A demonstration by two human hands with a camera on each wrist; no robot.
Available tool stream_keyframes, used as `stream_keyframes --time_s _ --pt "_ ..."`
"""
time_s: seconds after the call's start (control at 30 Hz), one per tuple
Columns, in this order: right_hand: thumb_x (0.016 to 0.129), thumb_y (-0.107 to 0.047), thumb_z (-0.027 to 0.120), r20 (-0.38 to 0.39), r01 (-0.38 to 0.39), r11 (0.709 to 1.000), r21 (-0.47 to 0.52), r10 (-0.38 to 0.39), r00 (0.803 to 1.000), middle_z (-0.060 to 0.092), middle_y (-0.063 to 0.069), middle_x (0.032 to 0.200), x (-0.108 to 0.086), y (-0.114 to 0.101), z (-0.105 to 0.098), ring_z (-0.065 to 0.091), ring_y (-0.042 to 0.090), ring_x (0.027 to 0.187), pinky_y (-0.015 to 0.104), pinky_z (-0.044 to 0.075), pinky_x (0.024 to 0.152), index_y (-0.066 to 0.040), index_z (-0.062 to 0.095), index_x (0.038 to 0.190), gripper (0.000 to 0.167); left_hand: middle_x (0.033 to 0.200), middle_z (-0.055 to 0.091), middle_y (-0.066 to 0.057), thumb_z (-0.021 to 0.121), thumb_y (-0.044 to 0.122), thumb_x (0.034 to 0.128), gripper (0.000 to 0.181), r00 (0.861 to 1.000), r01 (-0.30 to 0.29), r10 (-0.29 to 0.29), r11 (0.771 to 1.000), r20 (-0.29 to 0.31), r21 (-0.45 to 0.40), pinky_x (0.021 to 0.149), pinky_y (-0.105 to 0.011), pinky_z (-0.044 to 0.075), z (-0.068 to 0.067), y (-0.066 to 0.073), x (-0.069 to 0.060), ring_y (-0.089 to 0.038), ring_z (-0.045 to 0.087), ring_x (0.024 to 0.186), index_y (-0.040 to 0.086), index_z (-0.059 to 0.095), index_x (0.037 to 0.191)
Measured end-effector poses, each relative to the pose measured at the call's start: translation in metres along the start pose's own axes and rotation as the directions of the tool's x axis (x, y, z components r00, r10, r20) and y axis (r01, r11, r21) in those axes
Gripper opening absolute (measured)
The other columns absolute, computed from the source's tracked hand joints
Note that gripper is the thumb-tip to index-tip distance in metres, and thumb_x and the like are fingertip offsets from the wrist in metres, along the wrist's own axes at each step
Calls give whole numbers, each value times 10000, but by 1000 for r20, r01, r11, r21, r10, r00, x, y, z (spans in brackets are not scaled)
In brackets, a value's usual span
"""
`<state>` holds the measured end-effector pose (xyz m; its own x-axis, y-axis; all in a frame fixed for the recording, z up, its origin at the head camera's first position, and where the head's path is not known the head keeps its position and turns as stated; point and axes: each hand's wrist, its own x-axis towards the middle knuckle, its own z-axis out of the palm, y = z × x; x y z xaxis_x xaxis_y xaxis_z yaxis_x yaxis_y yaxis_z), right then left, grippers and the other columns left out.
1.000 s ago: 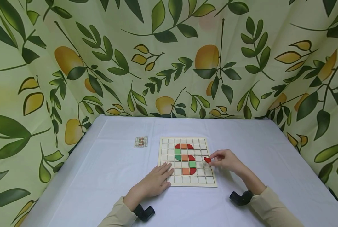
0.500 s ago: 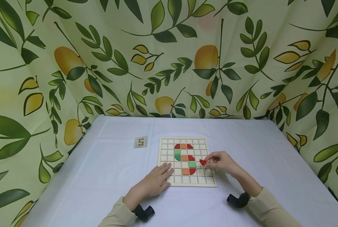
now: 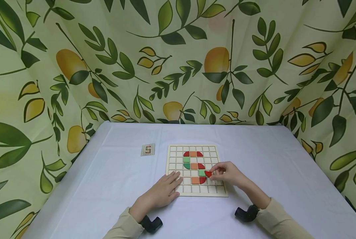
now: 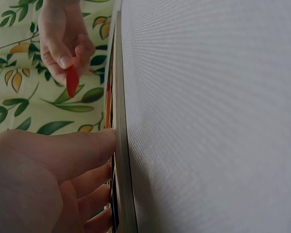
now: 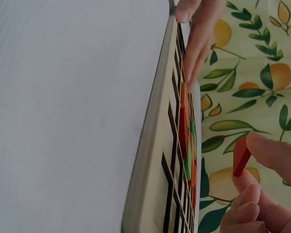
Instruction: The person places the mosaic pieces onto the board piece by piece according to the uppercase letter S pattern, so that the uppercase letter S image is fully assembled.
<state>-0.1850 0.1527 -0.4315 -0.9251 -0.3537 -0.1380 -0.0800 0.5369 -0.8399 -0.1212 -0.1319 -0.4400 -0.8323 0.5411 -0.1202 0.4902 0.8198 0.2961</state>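
Observation:
My right hand [image 3: 229, 173] pinches a red quarter-round tile [image 3: 208, 173] between thumb and fingertips. In the right wrist view that red tile [image 5: 240, 156] is held up off the board. Below it lies a pale wooden grid board [image 3: 173, 192], where red, orange and green tiles [image 3: 194, 166] sit in the squares in a curving pattern. The held tile hangs near the right side of a light green square tile [image 3: 201, 173]. My left hand [image 3: 163, 191] rests with straight fingers on the board's lower left part, its thumb at the near edge in the left wrist view.
A small card [image 3: 148, 149] with a gridded S-shaped picture lies left of the board's far corner. White cloth [image 3: 106, 186] covers the table. A leaf-and-fruit patterned curtain [image 3: 178, 66] hangs behind and at the sides. Both wrists carry black mounts [image 3: 246, 213].
My right hand has moved left over the board with the red tile, from its right edge to beside the light green tile. My left hand has stayed in place.

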Motion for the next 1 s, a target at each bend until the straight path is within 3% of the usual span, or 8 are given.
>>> stream_keyframes --time_s 0.77,1.0 --pt "759 -134 802 43 126 992 -22 -125 991 463 -42 623 4 -7 26 421 50 591 156 353 524 21 702 902 233 1602 301 -64 493 302 990 536 1000 10 -10 1000 9 -6 1213 -484 270 0 0 0 -272 266 1500 126 382 1485" --pt "740 -106 813 34 131 991 -5 -130 991 463 -54 610 5 -11 32 412 43 572 151 356 512 33 695 888 235 1602 302 -60 492 305 991 539 1000 7 -7 1000 10 -4 1212 -485 272 0 0 0 -269 264 1500 128 378 1487"
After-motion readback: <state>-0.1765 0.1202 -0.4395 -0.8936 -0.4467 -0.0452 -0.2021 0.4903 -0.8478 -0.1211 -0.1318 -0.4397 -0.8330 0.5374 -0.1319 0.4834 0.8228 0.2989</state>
